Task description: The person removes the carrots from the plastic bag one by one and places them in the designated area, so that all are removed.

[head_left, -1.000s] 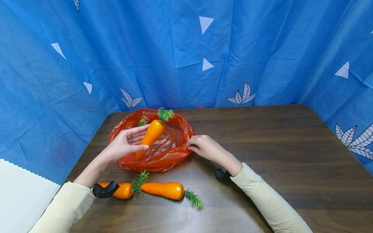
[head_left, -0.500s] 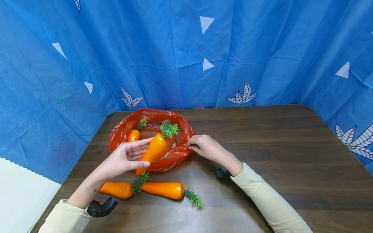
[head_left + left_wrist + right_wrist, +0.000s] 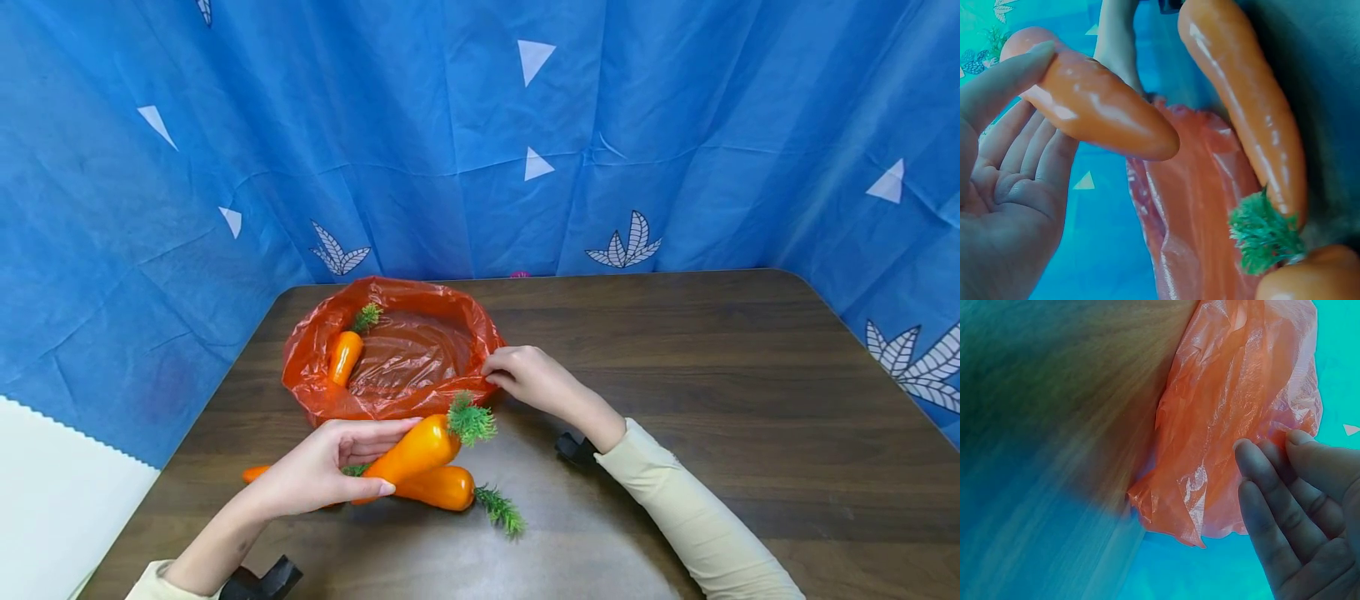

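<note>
My left hand (image 3: 318, 467) holds an orange carrot (image 3: 416, 450) with a green leafy top between thumb and fingers, in front of the red plastic bag (image 3: 300, 367). In the left wrist view the thumb lies across the thick end of this carrot (image 3: 1097, 106). My right hand (image 3: 536, 379) pinches the right rim of the bag, and the right wrist view shows thumb and fingertips on the thin red film (image 3: 1222, 425). The bag's mouth gapes upward. Inside at its left lies another carrot (image 3: 345, 358).
Below the held carrot, a second carrot (image 3: 450, 488) lies on the dark wooden table (image 3: 675, 375). A further carrot (image 3: 255, 473) is mostly covered by the left hand. A blue patterned curtain (image 3: 450, 125) hangs behind the table.
My left hand has drawn the carrot from above the bag's mouth toward the table's front, over the lying carrots. The carrot inside the bag has come into view. The right hand stays at the rim.
</note>
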`<state>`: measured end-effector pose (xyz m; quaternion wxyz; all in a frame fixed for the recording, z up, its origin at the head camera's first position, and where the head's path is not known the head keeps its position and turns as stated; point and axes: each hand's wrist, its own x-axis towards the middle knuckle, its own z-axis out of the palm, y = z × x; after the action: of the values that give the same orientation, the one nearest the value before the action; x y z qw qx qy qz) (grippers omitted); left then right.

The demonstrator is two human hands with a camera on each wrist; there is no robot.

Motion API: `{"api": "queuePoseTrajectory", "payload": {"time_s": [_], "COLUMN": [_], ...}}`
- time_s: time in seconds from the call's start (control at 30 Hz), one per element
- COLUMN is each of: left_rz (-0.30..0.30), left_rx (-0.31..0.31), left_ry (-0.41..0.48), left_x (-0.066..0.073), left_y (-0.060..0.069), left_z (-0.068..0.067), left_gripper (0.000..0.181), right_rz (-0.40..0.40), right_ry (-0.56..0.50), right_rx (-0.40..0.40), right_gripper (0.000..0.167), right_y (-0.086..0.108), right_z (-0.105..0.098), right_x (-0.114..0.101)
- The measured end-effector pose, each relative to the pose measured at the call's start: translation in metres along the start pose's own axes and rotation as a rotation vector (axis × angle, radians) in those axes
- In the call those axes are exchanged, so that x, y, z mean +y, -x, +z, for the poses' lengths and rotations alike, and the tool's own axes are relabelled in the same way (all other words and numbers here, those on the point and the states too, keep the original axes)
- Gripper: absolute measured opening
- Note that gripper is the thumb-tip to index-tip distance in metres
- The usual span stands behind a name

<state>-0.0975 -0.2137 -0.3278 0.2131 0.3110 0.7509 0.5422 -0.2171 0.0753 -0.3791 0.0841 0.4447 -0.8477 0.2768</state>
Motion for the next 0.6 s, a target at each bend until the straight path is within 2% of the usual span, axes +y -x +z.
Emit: {"api": "queuePoseTrajectory", "payload": {"time_s": [0.17,0.4,0.53,0.6], "left_rz": [0.012,-0.024,-0.009,0.018], "left_rx": [-0.004,-0.040,-0.043,-0.046], "left_ry": [-0.001,0.016,-0.012,-0.061], "left_x": [-0.005,-0.015,-0.019,-0.021], "left_y": [0.006,0.013,0.015,0.016], "left_z": [0.005,0.010,0.012,0.012], "left_gripper": [0.058,0.059,0.058,0.057], "right_rz": [-0.004,0.000,0.001,0.005], "right_ry": [-0.009,0.003,0.016,0.015], "right_rx": [0.001,-0.001,-0.003,-0.003], "right_gripper": [0.009,0.009,0.008,0.008], "right_y": [0.000,-0.001,0.000,0.000], "right_z": [0.000,0.000,0.001,0.002], "right_x": [0.000,0.001,0.002,0.002]}}
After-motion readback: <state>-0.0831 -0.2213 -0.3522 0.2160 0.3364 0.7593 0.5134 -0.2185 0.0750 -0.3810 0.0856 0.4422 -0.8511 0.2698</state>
